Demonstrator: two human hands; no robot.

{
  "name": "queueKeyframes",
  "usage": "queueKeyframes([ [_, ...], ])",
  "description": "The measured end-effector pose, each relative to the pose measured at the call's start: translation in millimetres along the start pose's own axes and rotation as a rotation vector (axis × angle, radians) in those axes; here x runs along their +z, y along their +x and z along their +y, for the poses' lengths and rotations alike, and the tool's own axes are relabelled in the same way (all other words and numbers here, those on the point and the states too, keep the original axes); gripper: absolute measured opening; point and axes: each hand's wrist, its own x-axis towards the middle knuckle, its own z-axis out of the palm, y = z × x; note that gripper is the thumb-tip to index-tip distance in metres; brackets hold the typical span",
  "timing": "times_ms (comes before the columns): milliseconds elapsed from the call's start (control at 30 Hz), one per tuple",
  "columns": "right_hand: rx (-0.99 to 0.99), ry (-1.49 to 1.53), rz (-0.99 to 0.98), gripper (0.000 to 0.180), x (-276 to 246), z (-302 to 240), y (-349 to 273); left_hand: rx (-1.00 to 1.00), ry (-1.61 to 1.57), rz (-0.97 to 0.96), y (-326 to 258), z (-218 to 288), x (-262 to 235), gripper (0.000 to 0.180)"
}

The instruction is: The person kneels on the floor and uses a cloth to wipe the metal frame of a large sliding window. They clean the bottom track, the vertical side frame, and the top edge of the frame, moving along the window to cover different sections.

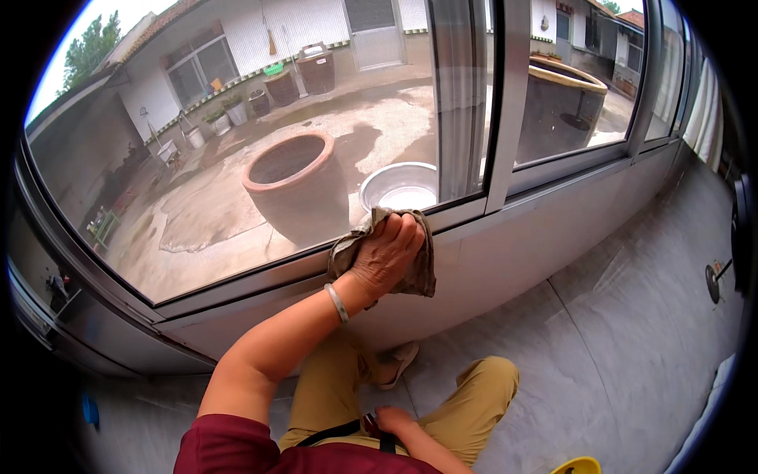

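Observation:
A crumpled grey-brown cloth (422,272) is bunched under my left hand (385,257), whose fingers are curled over it. Cloth and hand press against the lower rail of the metal window frame (462,212), just below the glass. A pale bangle (336,303) circles my left wrist. Down at my lap, my right hand (392,419) rests with bent fingers beside a dark strap (335,433). A small dark reddish thing shows by those fingers, too unclear to name.
Beyond the glass stand a large clay pot (316,193), a metal basin (399,178) and a big dark vat (557,110). Below the window runs a pale wall panel (505,261). A yellow container (580,466) and a blue object (90,409) are on the grey tiled floor (616,340).

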Motion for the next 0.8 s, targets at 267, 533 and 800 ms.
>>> queueKeyframes([
  [267,-0.045,0.208,0.261,0.030,3,-21,9,0.032,0.021,0.121,68,45,29,0.034],
  [533,-0.135,0.529,1.778,0.028,-293,-15,-76,0.023,0.114,0.152,57,43,36,0.030],
  [800,-0.324,0.417,1.582,0.067,-539,21,-71,0.084,0.062,0.168,67,47,34,0.028],
])
